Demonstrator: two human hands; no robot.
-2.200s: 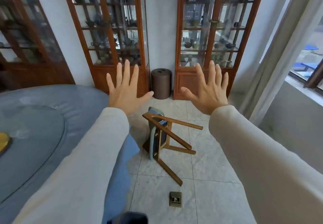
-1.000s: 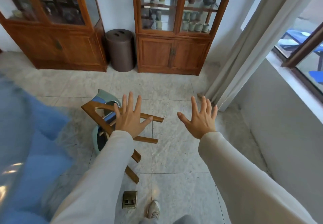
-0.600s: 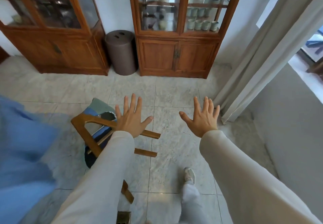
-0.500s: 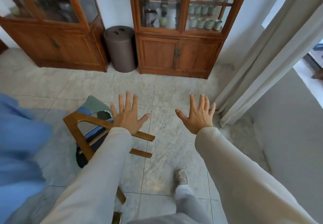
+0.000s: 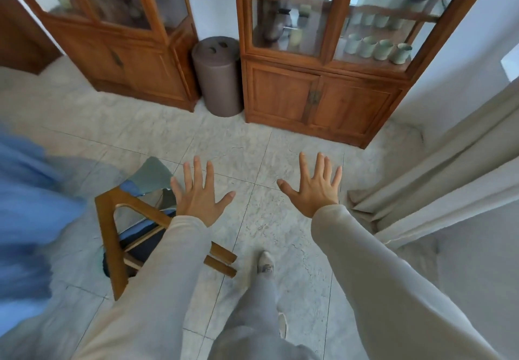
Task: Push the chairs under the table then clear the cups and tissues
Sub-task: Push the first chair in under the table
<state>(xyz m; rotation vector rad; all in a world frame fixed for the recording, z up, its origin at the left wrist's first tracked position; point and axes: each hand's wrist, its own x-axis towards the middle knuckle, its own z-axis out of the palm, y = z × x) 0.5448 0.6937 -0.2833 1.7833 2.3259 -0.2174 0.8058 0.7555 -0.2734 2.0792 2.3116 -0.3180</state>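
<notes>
A wooden chair [image 5: 112,236] with a blue and grey-green cushion lies tipped over on the tiled floor at the lower left. My left arm crosses over its legs. My left hand [image 5: 198,196] hovers just right of the cushion with fingers spread, holding nothing. My right hand [image 5: 314,188] is stretched out over bare floor further right, fingers spread too and not touching anything. The blue tablecloth [image 5: 25,219] of the table shows as a blur along the left edge. No cups or tissues are in view.
Two wooden glass-front cabinets [image 5: 317,101] stand against the far wall with a brown cylindrical bin [image 5: 217,76] between them. A pale curtain [image 5: 438,168] hangs at the right down to the floor. My foot [image 5: 265,264] steps on the tiles beside the chair legs.
The view has tilted down and moved closer to the fallen chair, and the table has slid off to the left edge. Both hands stay open and spread, now lower over the floor.
</notes>
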